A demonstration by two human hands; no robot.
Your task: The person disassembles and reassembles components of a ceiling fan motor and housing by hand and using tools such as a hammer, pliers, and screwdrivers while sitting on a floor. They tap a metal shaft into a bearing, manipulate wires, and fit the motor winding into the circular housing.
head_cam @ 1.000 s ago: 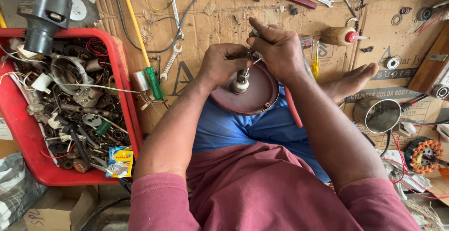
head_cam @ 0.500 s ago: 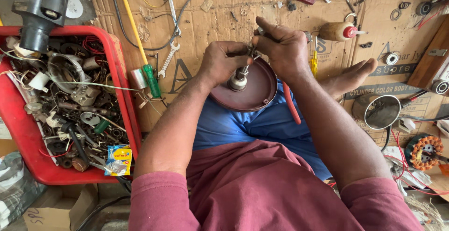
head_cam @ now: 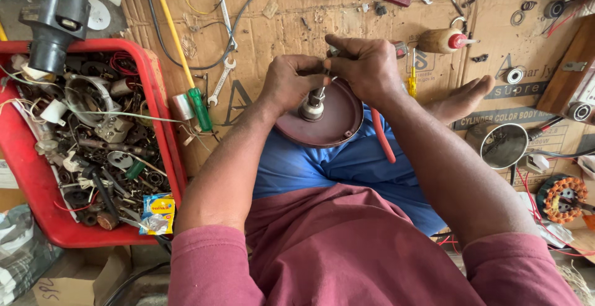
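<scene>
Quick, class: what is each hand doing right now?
Left hand: closed around the metal hub of the maroon dish.
Right hand: closed on a small tool; kind unclear.

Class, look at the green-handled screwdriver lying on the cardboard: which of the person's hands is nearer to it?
Left. The left hand sits just right of the green-handled screwdriver, at the maroon round metal cover. The right hand is farther right, beyond the left one.

Glossy maroon metal cover (head_cam: 334,120), rough cardboard sheet (head_cam: 279,21), red plastic crate (head_cam: 162,120).
</scene>
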